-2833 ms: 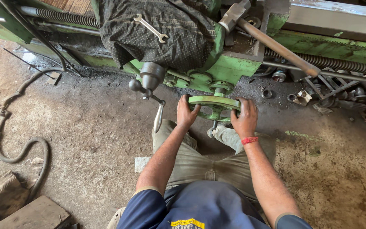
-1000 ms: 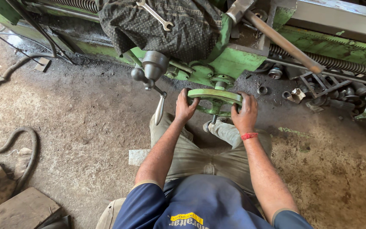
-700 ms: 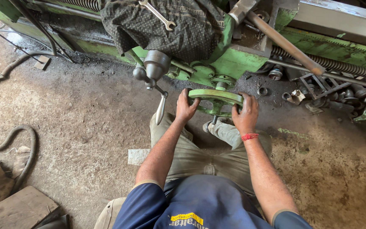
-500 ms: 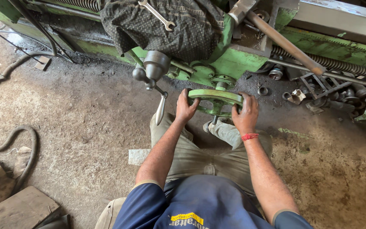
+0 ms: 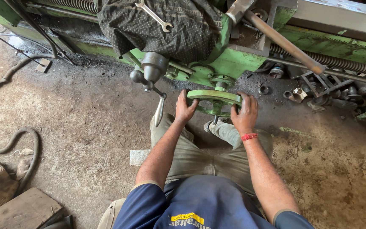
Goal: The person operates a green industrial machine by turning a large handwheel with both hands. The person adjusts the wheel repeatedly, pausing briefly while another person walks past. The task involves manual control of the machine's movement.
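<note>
Gripping the green handwheel [image 5: 214,96] by its rim, the left hand [image 5: 184,109] is closing its fingers over the left edge while the right hand [image 5: 244,115] is wrapping the right edge, a red band at its wrist. The wheel is sitting at the near face of the green machine [image 5: 234,59], just above the person's knees. A grey lever handle [image 5: 154,80] is hanging just left of it. Bare dirt floor [image 5: 77,123] is lying open to the left, a hose [image 5: 9,140] curling at its far-left edge.
</note>
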